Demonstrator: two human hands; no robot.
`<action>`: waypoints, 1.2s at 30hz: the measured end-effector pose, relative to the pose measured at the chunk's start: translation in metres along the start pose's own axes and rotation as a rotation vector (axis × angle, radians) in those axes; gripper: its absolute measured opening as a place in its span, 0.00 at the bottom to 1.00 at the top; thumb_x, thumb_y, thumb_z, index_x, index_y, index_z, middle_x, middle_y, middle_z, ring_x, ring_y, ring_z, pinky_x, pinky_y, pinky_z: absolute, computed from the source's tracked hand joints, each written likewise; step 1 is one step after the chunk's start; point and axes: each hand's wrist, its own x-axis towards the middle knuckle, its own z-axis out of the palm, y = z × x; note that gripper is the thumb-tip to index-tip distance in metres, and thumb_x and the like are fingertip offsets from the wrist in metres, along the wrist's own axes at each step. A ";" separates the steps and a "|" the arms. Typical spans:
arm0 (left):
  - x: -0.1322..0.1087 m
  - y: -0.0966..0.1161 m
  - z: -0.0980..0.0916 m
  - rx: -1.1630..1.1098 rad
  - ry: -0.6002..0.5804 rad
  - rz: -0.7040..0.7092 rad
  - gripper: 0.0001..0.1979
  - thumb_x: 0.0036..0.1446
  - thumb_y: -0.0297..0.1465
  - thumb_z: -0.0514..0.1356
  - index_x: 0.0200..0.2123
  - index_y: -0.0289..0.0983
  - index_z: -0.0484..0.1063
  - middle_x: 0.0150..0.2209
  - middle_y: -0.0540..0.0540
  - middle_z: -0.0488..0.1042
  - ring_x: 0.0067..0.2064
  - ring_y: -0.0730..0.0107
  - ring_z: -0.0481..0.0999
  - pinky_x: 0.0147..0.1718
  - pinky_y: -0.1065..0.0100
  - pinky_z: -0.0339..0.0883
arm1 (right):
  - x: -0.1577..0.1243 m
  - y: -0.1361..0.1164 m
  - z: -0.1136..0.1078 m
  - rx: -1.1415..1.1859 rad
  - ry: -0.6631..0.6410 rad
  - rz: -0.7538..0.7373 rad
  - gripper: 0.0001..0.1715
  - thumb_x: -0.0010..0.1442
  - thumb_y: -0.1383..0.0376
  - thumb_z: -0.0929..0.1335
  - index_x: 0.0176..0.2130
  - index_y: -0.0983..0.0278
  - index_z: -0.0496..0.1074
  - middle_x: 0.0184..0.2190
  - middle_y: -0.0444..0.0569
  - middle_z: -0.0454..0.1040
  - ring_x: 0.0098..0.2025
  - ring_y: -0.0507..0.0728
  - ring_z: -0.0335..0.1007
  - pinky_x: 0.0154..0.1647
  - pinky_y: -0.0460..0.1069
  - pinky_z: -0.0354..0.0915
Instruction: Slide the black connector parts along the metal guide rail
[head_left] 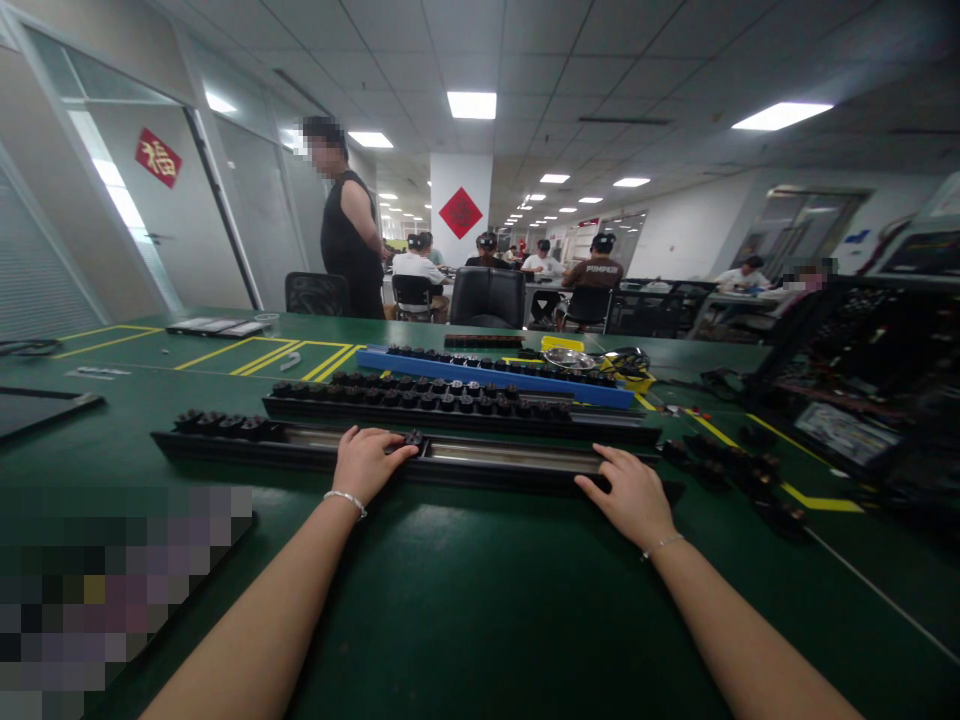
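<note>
A long black track rail (480, 478) lies across the green table in front of me, with a pale strip along its open channel. Several black socket modules (229, 424) sit in its left end. Near the middle, my left hand (366, 468) pinches one black socket module (413, 438) between thumb and fingers, in or right at the channel. My right hand (631, 492) grips the rail near its right end, thumb at the front side and fingers reaching over the top.
Behind lie another black rail (600, 425) filled with modules and a blue rail (487, 372). Loose black modules (750, 470) lie at right beside a large black equipment case (862, 370). A metal dish (568, 358) and yellow tray (562, 344) stand farther back. A person (352, 220) stands beyond the table.
</note>
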 end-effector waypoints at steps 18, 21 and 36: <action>-0.001 0.005 -0.002 -0.015 -0.046 0.087 0.18 0.51 0.47 0.57 0.36 0.41 0.78 0.39 0.44 0.78 0.48 0.59 0.71 0.49 0.57 0.59 | -0.001 0.000 0.002 -0.004 0.010 0.005 0.26 0.57 0.47 0.58 0.24 0.63 0.67 0.52 0.51 0.68 0.54 0.62 0.60 0.48 0.58 0.59; -0.001 0.006 -0.001 -0.020 -0.046 0.093 0.19 0.51 0.46 0.57 0.36 0.40 0.78 0.40 0.43 0.78 0.48 0.58 0.72 0.49 0.57 0.59 | -0.001 0.000 0.002 -0.003 0.008 0.006 0.26 0.57 0.46 0.58 0.23 0.63 0.67 0.52 0.51 0.68 0.54 0.62 0.60 0.48 0.58 0.59; 0.000 0.008 0.001 -0.072 -0.045 0.161 0.16 0.51 0.44 0.58 0.34 0.40 0.78 0.36 0.46 0.79 0.46 0.60 0.73 0.48 0.58 0.62 | 0.000 0.001 0.003 0.006 0.022 -0.008 0.26 0.56 0.47 0.58 0.23 0.63 0.67 0.52 0.52 0.68 0.53 0.62 0.60 0.47 0.58 0.59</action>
